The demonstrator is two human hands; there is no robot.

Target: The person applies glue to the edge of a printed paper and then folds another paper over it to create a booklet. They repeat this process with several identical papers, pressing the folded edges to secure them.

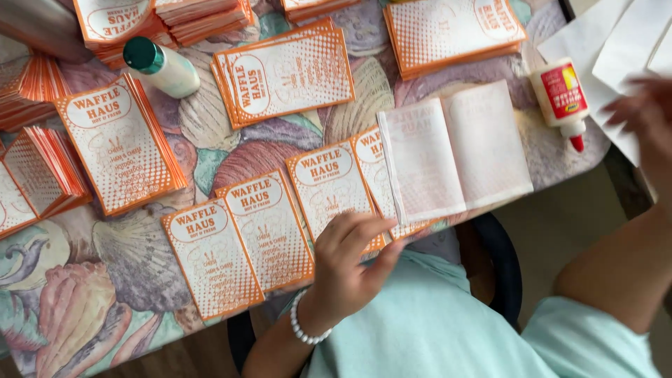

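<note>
orange printed card (pixel 332 185) lies flat on the tabletop (pixel 231 150) near its front edge, long axis running away from the person, directly under the left hand (pixel 350 262), whose loose grip rests fingertips on it. right hand (pixel 647 115), blurred, hovers well apart near white sheets (pixel 623 49); its grip cannot be told.

Stacks of orange-and-white printed sleeves (pixel 119 143) crowd my shell-patterned tablecloth (pixel 84 308), with more piles (pixel 283 73) fanned further back. A white bottle with a green cap (pixel 162 66) lies on its side among them. Far off by the table edge, a glue bottle with a red tip (pixel 562 98) lies beside loose white sheets (pixel 616 49). My black chair (pixel 507 269) peeks out below.
</note>
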